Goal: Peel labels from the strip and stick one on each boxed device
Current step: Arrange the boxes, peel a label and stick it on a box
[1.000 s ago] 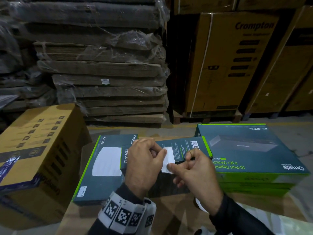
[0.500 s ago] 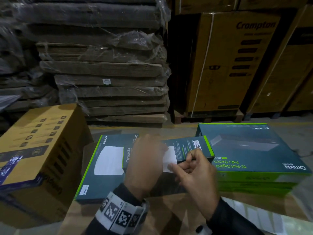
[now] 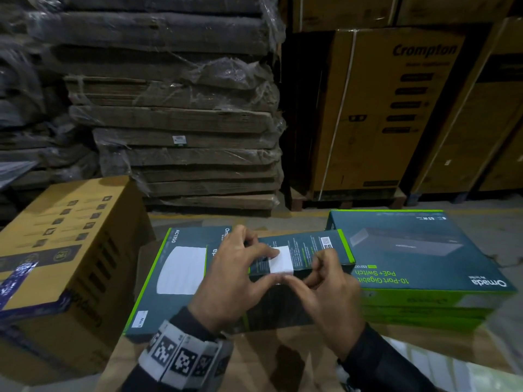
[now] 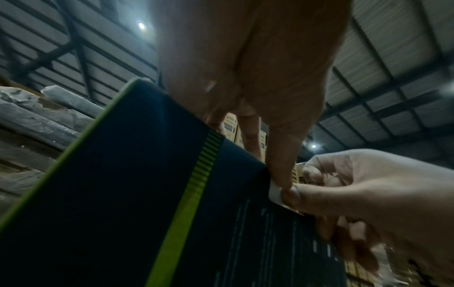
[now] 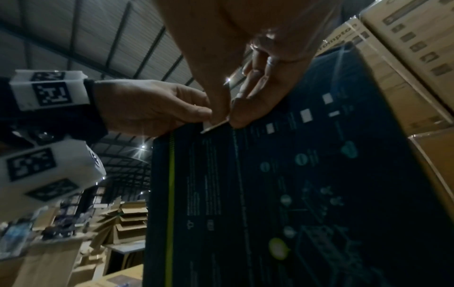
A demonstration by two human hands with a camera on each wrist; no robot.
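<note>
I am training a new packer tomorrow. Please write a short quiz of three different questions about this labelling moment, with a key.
1. True or false: the white paper label folds over the top edge of the upright dark teal cardboard box.
2. Which hand has its index finger on the label's top part: A) left hand, B) right hand?
3. Fill in: the flat teal box with the white square picture lies to the ____ of the upright box.

Key: 1 true; 2 A; 3 left.
</note>
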